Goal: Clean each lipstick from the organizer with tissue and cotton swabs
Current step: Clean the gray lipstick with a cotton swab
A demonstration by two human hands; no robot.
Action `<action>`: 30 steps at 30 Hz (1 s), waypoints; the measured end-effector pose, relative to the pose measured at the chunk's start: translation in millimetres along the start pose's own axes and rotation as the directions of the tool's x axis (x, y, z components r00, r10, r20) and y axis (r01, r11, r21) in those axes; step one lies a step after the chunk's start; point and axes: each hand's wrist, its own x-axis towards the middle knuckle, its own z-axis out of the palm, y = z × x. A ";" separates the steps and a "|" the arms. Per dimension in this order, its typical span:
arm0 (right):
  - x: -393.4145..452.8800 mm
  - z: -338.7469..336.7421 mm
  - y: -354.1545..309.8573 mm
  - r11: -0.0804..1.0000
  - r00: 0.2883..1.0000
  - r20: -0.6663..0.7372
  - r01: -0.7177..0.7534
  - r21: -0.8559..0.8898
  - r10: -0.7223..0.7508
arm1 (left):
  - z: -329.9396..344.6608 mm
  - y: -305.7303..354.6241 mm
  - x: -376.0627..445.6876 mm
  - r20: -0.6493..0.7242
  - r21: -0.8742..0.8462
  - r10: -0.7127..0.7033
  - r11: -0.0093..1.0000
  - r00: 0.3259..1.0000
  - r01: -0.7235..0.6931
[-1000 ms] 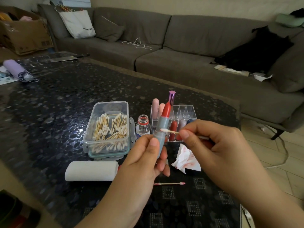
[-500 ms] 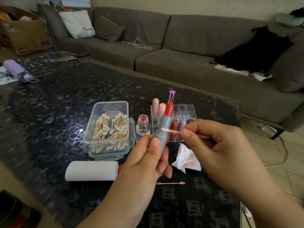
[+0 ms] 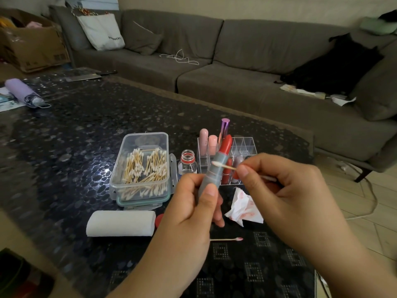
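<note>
Now, over the dark table [image 3: 64,147], past the clear organizer [image 3: 245,147] and the swab box [image 3: 141,166], the risk looks plain: if the swab tip slips upward it could gouge the exposed red bullet, and a loose grip could drop the tube onto the stained tissue [image 3: 242,208]. The left hand [image 3: 193,203] is wrapped around the grey lipstick [image 3: 214,171], held tilted in front of the organizer. The right hand [image 3: 279,190] pinches a cotton swab [image 3: 223,166], its tip touching the tube's collar.
</note>
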 end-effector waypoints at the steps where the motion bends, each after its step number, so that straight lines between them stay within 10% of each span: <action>1: -0.1 0.8 -0.5 1.000 1.000 0.018 0.012 -0.012 -0.012 | 0.0 -0.5 0.3 -0.008 -0.007 0.006 1.000 1.000 -0.006; 30: -1.3 5.0 -1.9 0.988 0.994 -0.007 0.110 -0.109 -0.111 | 1.4 -0.5 3.3 -0.153 -0.073 0.043 0.996 0.987 -0.055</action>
